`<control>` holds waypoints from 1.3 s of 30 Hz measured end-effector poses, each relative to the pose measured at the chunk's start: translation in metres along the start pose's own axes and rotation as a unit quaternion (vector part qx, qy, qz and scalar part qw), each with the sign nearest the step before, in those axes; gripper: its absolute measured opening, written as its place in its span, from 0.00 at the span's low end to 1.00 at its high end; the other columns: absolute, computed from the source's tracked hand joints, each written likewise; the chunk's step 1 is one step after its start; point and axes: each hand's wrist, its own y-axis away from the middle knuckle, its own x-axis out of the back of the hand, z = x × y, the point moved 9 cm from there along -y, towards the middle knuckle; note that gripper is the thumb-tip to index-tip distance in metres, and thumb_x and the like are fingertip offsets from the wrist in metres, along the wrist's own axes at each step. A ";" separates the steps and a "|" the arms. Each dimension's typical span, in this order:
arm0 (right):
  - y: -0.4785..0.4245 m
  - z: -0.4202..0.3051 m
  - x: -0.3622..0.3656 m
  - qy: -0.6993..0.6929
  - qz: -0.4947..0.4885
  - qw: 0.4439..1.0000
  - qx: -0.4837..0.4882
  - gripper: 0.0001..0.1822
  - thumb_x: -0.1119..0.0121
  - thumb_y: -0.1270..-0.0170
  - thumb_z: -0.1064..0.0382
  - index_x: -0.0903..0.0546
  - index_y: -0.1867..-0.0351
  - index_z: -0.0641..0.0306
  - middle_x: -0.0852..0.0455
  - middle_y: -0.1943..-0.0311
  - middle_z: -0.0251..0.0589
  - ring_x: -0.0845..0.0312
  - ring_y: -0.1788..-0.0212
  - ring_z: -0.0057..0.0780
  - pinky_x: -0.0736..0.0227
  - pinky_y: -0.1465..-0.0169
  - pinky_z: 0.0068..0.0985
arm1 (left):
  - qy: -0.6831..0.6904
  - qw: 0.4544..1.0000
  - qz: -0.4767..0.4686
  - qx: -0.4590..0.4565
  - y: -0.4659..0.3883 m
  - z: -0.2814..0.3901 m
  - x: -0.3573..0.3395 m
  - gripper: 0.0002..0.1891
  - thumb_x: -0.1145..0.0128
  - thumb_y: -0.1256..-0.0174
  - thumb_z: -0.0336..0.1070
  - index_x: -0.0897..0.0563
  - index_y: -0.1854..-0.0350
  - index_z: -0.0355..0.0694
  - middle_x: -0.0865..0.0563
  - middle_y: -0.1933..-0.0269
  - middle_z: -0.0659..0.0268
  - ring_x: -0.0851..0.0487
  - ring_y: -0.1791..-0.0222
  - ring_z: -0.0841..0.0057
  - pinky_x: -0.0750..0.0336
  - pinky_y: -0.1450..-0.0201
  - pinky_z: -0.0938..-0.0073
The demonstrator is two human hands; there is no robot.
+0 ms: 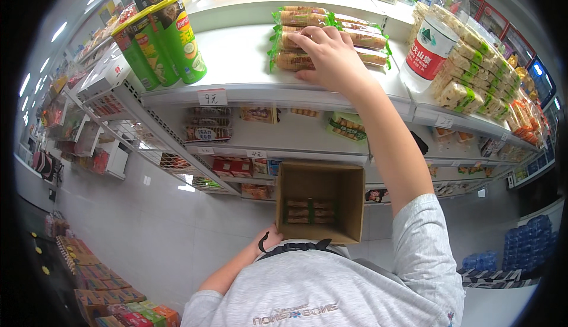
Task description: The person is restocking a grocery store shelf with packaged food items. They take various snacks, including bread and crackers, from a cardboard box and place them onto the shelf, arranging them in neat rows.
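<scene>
My right hand [330, 56] reaches over the upper white shelf, its fingers bent and spread on clear packs of round biscuits [295, 59] with green ends. The packs lie in rows, partly hidden under the hand; whether it grips one is unclear. Low in front of my body, my left hand [269, 236] holds the near left edge of an open cardboard box [320, 174]; its fingertips are hidden. More biscuit packs [310, 212] with green ends lie at the bottom of the box.
Green Lay's chip canisters [185, 45] stand left of the packs. A large water bottle [429, 45] with a red cap stands to the right, beside stacked puffed-grain snacks [475, 76]. Lower shelves [284, 138] hold packaged sweets. Grey tiled floor [177, 225] lies below.
</scene>
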 end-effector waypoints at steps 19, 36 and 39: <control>-0.021 0.012 -0.027 -0.116 -0.243 0.961 -0.064 0.52 0.30 0.47 0.55 0.47 0.22 0.53 0.20 0.42 0.58 0.17 0.47 0.45 0.20 0.44 0.35 | 0.064 0.995 0.025 -0.066 -0.028 -0.049 -0.027 0.20 0.46 0.37 0.40 0.21 0.56 0.23 0.17 0.56 0.32 0.18 0.51 0.39 0.23 0.50 0.54; 0.327 -0.164 -0.211 -0.794 -0.370 0.374 -0.304 0.53 0.27 0.44 0.47 0.48 0.23 0.56 0.22 0.48 0.42 0.20 0.50 0.34 0.20 0.49 0.37 | -0.020 1.000 -0.009 0.023 0.014 0.027 0.009 0.24 0.47 0.37 0.42 0.25 0.45 0.28 0.16 0.57 0.35 0.17 0.53 0.40 0.23 0.50 0.51; 0.441 -0.187 -0.302 -0.702 -0.326 0.260 -0.578 0.33 0.34 0.35 0.51 0.32 0.33 0.60 0.19 0.52 0.42 0.18 0.55 0.34 0.18 0.53 0.38 | -0.006 0.998 -0.015 0.053 0.022 0.036 0.014 0.24 0.48 0.36 0.41 0.26 0.43 0.29 0.16 0.56 0.35 0.18 0.51 0.40 0.23 0.48 0.50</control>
